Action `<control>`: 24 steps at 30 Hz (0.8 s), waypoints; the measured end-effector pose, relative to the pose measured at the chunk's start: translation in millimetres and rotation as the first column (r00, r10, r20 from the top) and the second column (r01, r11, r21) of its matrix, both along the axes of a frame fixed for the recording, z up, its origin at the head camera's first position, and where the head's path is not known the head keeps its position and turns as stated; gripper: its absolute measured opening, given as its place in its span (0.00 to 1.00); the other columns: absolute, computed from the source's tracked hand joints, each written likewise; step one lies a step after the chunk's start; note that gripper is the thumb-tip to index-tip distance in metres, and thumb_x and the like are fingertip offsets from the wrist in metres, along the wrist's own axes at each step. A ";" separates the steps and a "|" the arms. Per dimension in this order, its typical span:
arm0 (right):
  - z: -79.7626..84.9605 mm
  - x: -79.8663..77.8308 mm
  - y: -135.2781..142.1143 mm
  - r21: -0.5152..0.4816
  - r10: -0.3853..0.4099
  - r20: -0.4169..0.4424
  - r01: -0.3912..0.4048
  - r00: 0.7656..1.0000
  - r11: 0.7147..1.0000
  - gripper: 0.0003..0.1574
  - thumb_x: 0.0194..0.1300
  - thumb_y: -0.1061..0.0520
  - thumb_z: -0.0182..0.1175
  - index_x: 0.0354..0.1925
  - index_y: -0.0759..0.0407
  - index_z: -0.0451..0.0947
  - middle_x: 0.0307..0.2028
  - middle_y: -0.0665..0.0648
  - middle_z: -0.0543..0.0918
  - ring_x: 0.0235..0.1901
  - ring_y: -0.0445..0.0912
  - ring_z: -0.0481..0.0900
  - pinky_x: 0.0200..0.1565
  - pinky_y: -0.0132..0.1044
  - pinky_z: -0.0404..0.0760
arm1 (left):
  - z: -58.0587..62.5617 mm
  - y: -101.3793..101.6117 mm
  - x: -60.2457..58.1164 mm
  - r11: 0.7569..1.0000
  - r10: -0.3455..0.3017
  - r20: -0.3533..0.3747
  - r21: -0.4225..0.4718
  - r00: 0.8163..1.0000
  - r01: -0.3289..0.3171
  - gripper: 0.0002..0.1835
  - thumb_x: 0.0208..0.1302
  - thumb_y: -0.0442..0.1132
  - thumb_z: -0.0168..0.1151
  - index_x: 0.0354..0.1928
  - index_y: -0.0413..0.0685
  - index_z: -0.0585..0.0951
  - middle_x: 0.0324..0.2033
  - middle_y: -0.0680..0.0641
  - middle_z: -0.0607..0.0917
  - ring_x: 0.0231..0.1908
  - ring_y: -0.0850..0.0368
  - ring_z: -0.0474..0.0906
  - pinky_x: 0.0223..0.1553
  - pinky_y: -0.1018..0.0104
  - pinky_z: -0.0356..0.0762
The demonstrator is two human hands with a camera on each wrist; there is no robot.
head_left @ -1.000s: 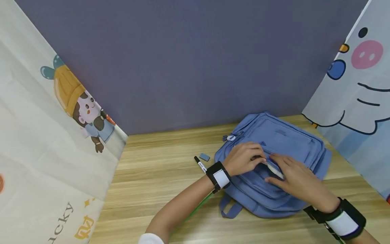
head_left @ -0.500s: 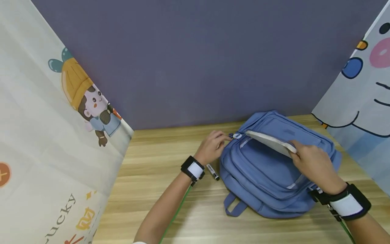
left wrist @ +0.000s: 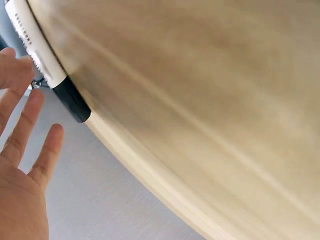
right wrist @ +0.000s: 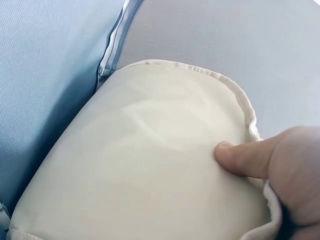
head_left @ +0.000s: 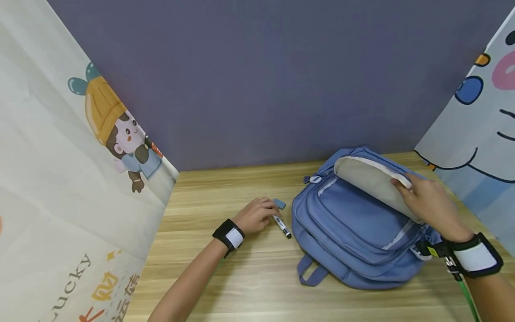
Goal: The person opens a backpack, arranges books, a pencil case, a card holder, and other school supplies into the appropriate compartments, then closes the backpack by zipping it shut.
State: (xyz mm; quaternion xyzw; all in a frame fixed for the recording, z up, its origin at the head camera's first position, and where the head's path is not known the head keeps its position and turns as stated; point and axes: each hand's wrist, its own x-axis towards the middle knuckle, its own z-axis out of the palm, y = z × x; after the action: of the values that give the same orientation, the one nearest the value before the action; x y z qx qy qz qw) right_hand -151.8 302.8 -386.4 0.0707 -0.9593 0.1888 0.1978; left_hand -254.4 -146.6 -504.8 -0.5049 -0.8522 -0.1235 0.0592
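A blue backpack (head_left: 354, 223) lies on the table at the right, its front pocket unzipped. My right hand (head_left: 436, 208) pinches the edge of the pocket flap (head_left: 368, 181) and holds it folded up, cream lining showing. In the right wrist view the thumb (right wrist: 240, 157) presses on that lining (right wrist: 145, 155). Left of the backpack, my left hand (head_left: 255, 217) hovers with fingers extended beside a white marker (head_left: 282, 226) with a black cap and a small blue block (head_left: 279, 204). The left wrist view shows the fingers (left wrist: 47, 155) spread close to the marker, not wrapped round it.
The wooden table (head_left: 201, 197) meets a dark grey-blue panel (head_left: 257, 89) at the back. Printed curtains hang at the left (head_left: 52, 179) and right (head_left: 483, 147). A strap loop (head_left: 313, 273) sticks out from the backpack's front left.
The pocket went from nearly closed to open; my right hand lifted its flap up and back. My left hand left the zipper area and moved down-left to the marker and block.
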 end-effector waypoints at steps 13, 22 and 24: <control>3.6 -0.4 0.4 -0.002 0.034 0.010 -0.034 0.999 0.999 0.17 0.82 0.54 0.58 0.44 0.71 0.77 0.19 0.53 0.65 0.17 0.45 0.65 0.22 0.35 0.59 | -2.3 3.3 0.2 0.992 0.055 -0.036 -0.115 0.998 -0.059 0.11 0.73 0.41 0.69 0.52 0.63 0.91 0.51 0.59 0.90 0.53 0.60 0.84 0.56 0.58 0.78; 5.1 1.0 -0.1 -0.015 0.019 0.067 -0.018 0.998 1.000 0.22 0.83 0.52 0.56 0.55 0.72 0.78 0.19 0.51 0.62 0.16 0.44 0.63 0.22 0.35 0.58 | 45.6 11.1 -7.2 0.998 0.061 -0.066 -0.017 0.996 -0.062 0.12 0.71 0.37 0.71 0.53 0.57 0.92 0.49 0.55 0.90 0.51 0.57 0.85 0.53 0.54 0.82; 5.3 1.2 0.0 -0.013 0.018 0.070 -0.017 0.997 1.000 0.22 0.83 0.52 0.56 0.55 0.73 0.78 0.19 0.52 0.64 0.17 0.45 0.64 0.22 0.36 0.59 | 65.0 21.6 -10.8 0.999 0.039 -0.084 0.021 0.996 -0.038 0.13 0.72 0.36 0.70 0.55 0.56 0.91 0.50 0.53 0.90 0.52 0.57 0.85 0.54 0.56 0.82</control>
State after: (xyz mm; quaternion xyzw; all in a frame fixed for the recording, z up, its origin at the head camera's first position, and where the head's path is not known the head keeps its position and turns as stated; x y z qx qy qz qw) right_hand -150.6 302.9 -381.1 0.0711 -0.9638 0.1989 0.1627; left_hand -265.2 -125.0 -439.8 -0.4927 -0.8572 -0.1091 0.1027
